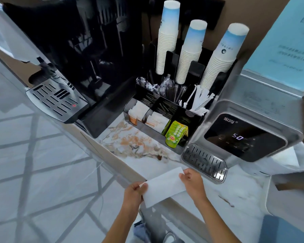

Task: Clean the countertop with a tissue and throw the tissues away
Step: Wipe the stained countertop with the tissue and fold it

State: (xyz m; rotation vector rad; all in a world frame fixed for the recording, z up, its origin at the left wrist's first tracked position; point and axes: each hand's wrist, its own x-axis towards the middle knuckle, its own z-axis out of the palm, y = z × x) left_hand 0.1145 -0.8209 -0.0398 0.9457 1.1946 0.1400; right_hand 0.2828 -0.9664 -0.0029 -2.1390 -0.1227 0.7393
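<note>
A white marble-patterned countertop with orange veining (130, 142) holds a silver water dispenser with a dark display panel (244, 135). Over the counter's front edge, a flat white rectangular tissue (163, 186) is stretched between two hands: left hand (134, 192) pinching its near corner, right hand (191, 180) pinching the far end, forearms reaching forward.

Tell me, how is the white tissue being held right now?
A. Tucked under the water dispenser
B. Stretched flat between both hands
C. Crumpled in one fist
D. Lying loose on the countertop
B: the left hand pinches one end of the tissue and the right hand the other, holding it spread flat at the edge of the countertop.
</note>
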